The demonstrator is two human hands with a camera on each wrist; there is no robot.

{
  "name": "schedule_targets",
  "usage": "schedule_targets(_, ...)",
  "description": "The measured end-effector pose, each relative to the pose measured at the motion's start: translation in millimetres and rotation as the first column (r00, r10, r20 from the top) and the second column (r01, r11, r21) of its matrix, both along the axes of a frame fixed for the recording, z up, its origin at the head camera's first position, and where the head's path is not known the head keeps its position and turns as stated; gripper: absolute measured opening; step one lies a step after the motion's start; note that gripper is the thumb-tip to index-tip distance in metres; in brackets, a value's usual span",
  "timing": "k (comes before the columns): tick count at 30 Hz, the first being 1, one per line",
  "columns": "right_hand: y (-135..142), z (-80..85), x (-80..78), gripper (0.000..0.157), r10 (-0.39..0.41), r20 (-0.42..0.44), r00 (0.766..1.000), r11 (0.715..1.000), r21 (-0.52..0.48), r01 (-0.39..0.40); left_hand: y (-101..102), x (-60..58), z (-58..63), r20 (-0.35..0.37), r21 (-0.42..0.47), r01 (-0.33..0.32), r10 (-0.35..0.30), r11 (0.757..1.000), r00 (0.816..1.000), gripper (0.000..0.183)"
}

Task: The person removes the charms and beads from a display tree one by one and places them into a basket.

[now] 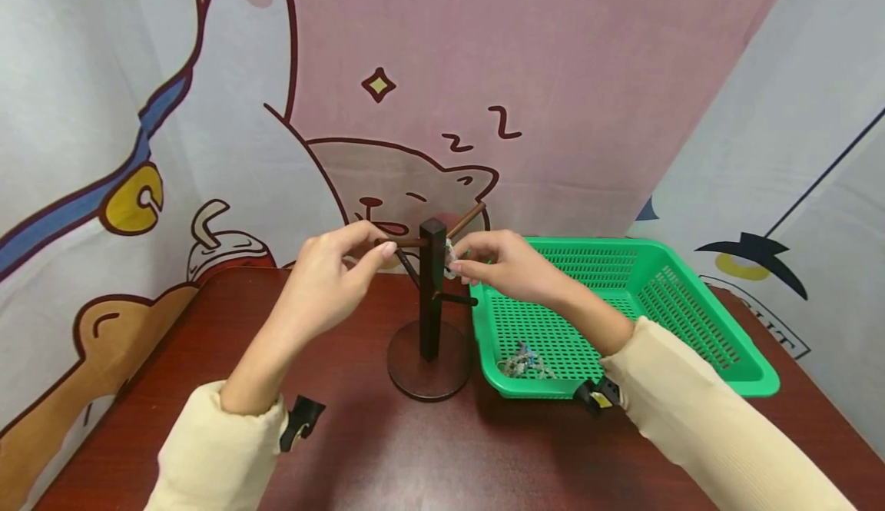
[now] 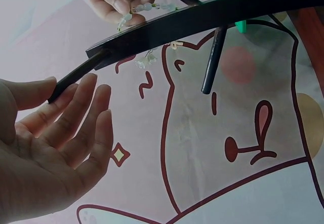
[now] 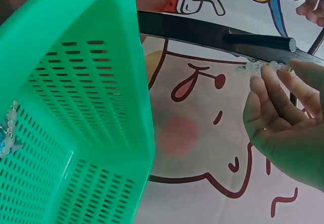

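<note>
A dark wooden peg stand (image 1: 432,303) with a square post and a round base stands upright on the table. My left hand (image 1: 335,277) pinches the outer end of its upper left peg (image 2: 76,77) between thumb and index finger, the other fingers spread loosely below. On the post's other side, my right hand (image 1: 508,267) pinches a bracelet of pale, clear beads (image 3: 276,65) close against the post. In the left wrist view, the beads (image 2: 147,6) run from the right fingertips behind the post, and a clear flower-like charm (image 2: 147,59) shows past its edge.
To the right of the stand sits a green slotted plastic basket (image 1: 757,376), its left rim close to the stand. Several beaded strings (image 1: 525,363) lie in its near left corner. A printed cartoon curtain (image 1: 588,96) hangs behind the reddish-brown table (image 1: 387,457).
</note>
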State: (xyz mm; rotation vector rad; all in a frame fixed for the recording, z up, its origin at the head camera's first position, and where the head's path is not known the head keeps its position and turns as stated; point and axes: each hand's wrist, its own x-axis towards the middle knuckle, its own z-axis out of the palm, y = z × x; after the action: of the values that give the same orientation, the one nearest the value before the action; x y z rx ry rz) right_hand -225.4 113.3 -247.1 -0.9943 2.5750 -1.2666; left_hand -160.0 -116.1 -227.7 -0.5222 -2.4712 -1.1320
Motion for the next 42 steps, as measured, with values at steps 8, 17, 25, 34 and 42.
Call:
schedule_targets(8, 2, 1.6, -0.7, 0.009, 0.013, 0.002, 1.000, 1.000, -0.011, -0.013, 0, 0.0, 0.1, 0.003, 0.004, -0.003, 0.003, 1.000, 1.000, 0.010)
schedule_targets(17, 6, 5.4, -3.8, 0.008, 0.026, -0.019, 0.999, 0.999, -0.033, -0.026, 1, 0.9, 1.1, 0.007, -0.003, -0.007, 0.007, 1.000, 1.000, 0.010)
schedule_targets(25, 11, 10.3, -7.9, 0.009, -0.037, -0.019, 0.999, 0.999, -0.001, 0.037, 1, 1.7, 1.6, 0.011, -0.007, -0.012, 0.012, 1.000, 1.000, 0.010)
schedule_targets(34, 22, 15.1, -15.2, 0.011, -0.098, -0.035, 0.995, 0.995, -0.016, 0.098, 2, 2.3, 1.6, 0.012, -0.010, -0.018, 0.018, 1.000, 1.000, 0.010)
schedule_targets(42, 31, 17.4, -22.0, 0.013, -0.160, -0.064, 0.985, 0.987, -0.010, 0.160, 2, 2.3, 1.5, 0.007, -0.009, -0.022, 0.023, 1.000, 1.000, 0.011)
